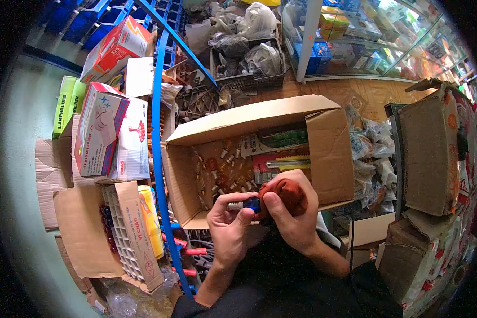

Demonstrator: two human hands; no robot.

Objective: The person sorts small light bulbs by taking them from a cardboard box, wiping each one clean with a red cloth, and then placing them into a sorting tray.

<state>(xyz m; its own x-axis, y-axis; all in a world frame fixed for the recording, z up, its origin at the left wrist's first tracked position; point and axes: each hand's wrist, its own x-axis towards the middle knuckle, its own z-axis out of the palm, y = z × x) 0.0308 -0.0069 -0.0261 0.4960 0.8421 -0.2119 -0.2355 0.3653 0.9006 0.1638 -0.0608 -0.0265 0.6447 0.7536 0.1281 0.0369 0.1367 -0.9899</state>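
My left hand (230, 225) pinches a small blue light bulb (253, 204) by its silvery screw base, which points left. In my right hand (294, 220) is a bunched reddish-brown cloth (288, 194), pressed against the bulb's glass end. Both hands are over the near side of an open cardboard box (331, 153). Inside the box lie several small clear and amber bulbs (230, 175), a yellow-handled utility knife (289, 162) and a green-printed package (283, 139). The far end of the blue glass is hidden by the cloth.
A blue metal post (158, 122) rises left of the box. Beyond it stand a lampholder box (66, 108), a white-and-red carton (132, 140) and a divided bulb carton (127, 238). A glass display case (355, 37) stands behind; worn cardboard cartons (426, 153) are at right.
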